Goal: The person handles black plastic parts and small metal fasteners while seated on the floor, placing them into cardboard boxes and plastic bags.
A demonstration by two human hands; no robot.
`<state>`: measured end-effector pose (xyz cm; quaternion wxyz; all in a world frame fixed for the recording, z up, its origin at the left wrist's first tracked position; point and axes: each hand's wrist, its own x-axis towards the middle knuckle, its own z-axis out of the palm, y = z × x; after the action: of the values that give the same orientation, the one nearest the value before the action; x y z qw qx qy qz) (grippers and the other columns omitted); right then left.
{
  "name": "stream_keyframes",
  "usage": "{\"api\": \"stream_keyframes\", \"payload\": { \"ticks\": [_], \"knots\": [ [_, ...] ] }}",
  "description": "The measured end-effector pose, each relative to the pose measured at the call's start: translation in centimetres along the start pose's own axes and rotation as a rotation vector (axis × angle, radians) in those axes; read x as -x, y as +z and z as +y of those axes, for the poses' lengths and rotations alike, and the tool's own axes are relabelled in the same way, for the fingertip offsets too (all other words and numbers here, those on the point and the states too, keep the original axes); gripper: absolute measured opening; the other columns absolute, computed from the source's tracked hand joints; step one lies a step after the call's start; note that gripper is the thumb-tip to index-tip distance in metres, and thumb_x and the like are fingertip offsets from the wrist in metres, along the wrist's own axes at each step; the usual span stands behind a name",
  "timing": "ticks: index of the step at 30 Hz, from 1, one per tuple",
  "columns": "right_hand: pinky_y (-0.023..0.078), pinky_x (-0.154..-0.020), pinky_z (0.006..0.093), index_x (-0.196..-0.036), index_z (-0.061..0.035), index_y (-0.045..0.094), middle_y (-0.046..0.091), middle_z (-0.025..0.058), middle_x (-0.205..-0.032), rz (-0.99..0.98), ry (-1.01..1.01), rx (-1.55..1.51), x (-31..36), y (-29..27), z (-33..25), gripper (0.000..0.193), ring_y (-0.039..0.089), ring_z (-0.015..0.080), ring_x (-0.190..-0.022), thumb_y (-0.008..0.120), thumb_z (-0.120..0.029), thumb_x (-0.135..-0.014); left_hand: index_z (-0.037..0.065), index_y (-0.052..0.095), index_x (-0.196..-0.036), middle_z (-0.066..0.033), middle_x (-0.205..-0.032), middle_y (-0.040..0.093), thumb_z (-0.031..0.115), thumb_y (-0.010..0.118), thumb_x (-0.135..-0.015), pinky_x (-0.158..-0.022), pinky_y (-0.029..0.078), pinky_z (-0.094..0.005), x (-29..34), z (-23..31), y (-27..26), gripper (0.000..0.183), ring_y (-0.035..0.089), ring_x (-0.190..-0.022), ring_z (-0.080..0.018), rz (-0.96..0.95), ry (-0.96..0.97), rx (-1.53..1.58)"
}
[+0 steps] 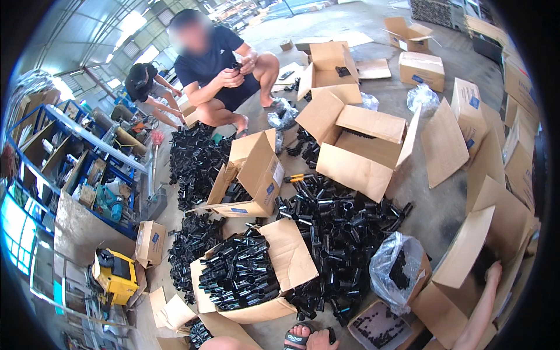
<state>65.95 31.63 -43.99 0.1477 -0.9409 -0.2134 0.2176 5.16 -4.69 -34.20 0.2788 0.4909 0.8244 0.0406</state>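
Left hand point(318, 340) clasps 1 black part point(332, 336) at its right side; whether right hand point(494, 272) grips is unclear.

The wearer's two hands point(321, 340), two co-workers point(201, 65) and one yellow machine point(118, 281) are visible.

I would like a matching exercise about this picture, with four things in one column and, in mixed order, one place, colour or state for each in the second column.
Column 1
1. Left hand
2. Right hand
3. Large plastic bag
4. Machine at the lower left

Column 2
A. Mostly yellow
B. At an open cardboard box on the right side
C. Beside a foot in a black sandal
D. See-through, with small black pieces inside

Right pairs: 1-C, 2-B, 3-D, 4-A
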Motion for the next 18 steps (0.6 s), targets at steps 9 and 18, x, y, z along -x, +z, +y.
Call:
{"api": "stream_keyframes", "payload": {
  "ticks": [9, 18],
  "knots": [
    [0.042, -0.109, 0.0422, -0.126, 0.0162, 0.057, 0.059, 0.0359, -0.130, -0.085, -0.372, -0.014, -8.9, 1.9, 4.7, 0.052, 0.058, 0.0356, -0.128, 0.058, -0.015, -0.085, 0.003, 0.061, -0.094, -0.0222, -0.090, 0.063, 0.035, 0.074, -0.075, -0.082, 0.048, -0.0523, -1.1, 1.4, 0.8, 0.040, 0.060, -0.091, -0.0418, 0.086, 0.069, -0.014],
    [0.043, -0.107, 0.0432, -0.122, 0.0169, 0.059, 0.061, 0.0360, -0.126, -0.066, -0.316, 0.077, -3.7, -1.3, 0.8, 0.052, 0.060, 0.0369, -0.125, 0.060, -0.018, -0.084, 0.002, 0.060, -0.097, -0.0220, -0.097, 0.062, 0.035, 0.073, -0.075, -0.087, 0.048, -0.0514, -0.6, 0.7, 1.6, 0.042, 0.058, -0.098, -0.0412, 0.174, 0.093, 0.003]
  ]
}}
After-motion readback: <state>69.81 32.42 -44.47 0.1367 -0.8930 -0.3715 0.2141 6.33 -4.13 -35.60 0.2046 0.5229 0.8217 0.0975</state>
